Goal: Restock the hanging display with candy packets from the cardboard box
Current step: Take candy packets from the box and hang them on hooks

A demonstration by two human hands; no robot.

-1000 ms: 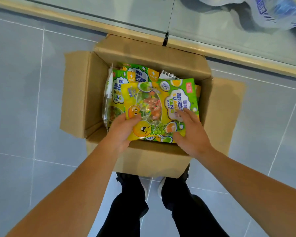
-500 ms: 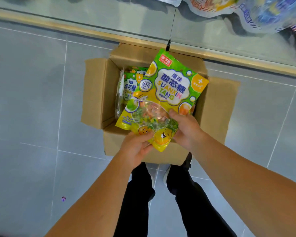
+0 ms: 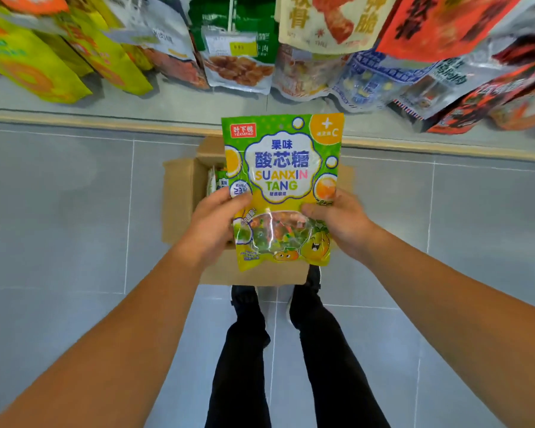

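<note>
Since a moment ago you have lifted the candy packet (image 3: 282,193) clear of the cardboard box (image 3: 183,205) and turned it upright, and your view has tipped up enough to bring the hanging display (image 3: 238,54) into sight. Your left hand (image 3: 212,225) and right hand (image 3: 342,223) each grip a side edge of the packet at about mid-height, thumbs pressed on the front and the other fingers curled round behind, so both are clamped on it. The packet stands between your two thumbs, its top edge well above your fingertips and its bottom edge below your palms, held over the box, which sits on the floor just past your feet.

The likely trouble is at the hook. A small hang hole seems to sit near the top edge, but it is too faint to be sure of, and that edge is far from your fingers, so the soft film could fold or swing when you reach up and miss the peg. The neighbouring bags hang crowded and may snag it.

The packet is a flat glossy pouch, green and yellow, printed "SUANXIN TANG", with a clear window below your thumbs showing mixed coloured sweets. More packets (image 3: 220,180) of the same kind stand in the box beyond your left fingers.
</note>
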